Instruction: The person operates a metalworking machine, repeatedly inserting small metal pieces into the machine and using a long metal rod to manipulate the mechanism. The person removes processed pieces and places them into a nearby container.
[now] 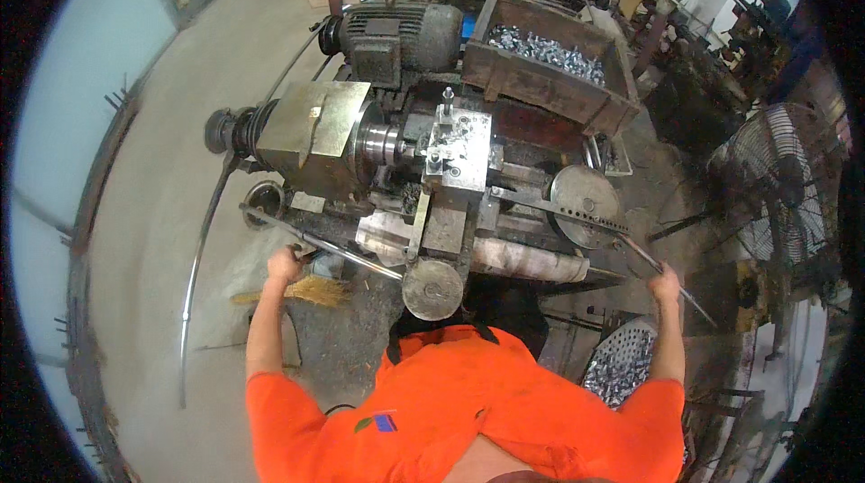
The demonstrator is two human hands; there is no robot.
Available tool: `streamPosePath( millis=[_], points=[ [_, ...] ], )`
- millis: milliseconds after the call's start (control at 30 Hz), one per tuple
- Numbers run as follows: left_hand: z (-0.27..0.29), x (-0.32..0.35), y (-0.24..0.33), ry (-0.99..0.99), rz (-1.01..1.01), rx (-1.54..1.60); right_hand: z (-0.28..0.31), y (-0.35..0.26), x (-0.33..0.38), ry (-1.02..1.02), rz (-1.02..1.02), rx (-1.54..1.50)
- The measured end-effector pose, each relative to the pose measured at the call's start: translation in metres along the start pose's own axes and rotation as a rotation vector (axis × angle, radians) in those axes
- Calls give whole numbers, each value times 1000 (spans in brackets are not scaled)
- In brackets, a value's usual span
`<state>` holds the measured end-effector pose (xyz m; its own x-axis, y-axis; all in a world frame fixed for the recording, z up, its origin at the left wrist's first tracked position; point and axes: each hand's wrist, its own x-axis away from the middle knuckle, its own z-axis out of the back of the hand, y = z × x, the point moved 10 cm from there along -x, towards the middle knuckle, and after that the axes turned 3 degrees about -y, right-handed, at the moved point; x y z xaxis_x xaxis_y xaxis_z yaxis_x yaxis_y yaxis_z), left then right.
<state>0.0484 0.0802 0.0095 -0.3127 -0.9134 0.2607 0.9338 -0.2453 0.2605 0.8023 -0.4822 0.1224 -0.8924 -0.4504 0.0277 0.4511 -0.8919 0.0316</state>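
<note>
In front of me stands a small lathe, its spindle (382,145) facing a metal tool block (468,148). My right hand (664,281) is wrapped round a long lever (637,251), which joins a perforated bar beside a large round disc (586,199). Over on the left, my left hand (285,264) is closed with curled fingers just below a slanting metal rod (338,251). Whatever it may hold is hidden; a dark shape shows beside the fingers. That rod's lower end meets a round, worn wheel (433,290) close to my body.
An electric motor (401,37) sits behind the lathe, next to a wooden crate (550,86) of small shiny metal parts. More parts fill a perforated tray (605,348) at lower right. A fan (784,177) stands right; a straw broom (317,291) lies on the floor left.
</note>
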Motion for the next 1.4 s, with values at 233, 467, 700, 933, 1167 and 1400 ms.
streamPosePath(
  millis=[233, 467, 700, 933, 1167, 1400],
  points=[
    [70, 15, -22, 231, 143, 962, -32, 47, 29, -63, -254, -20],
    [41, 0, 15, 192, 282, 1115, -57, -1, 159, 54, -89, -105],
    [53, 7, 22, 243, 314, 1059, -63, -57, 215, -4, -151, -531],
    [63, 17, 37, 249, 287, 1058, -46, -75, 220, -77, -181, -565],
    [46, 0, 11, 50, 365, 932, -43, -55, 201, 64, -34, -484],
    [30, -16, 16, -18, 324, 971, -40, 49, 48, 212, -35, 204]
  ],
)
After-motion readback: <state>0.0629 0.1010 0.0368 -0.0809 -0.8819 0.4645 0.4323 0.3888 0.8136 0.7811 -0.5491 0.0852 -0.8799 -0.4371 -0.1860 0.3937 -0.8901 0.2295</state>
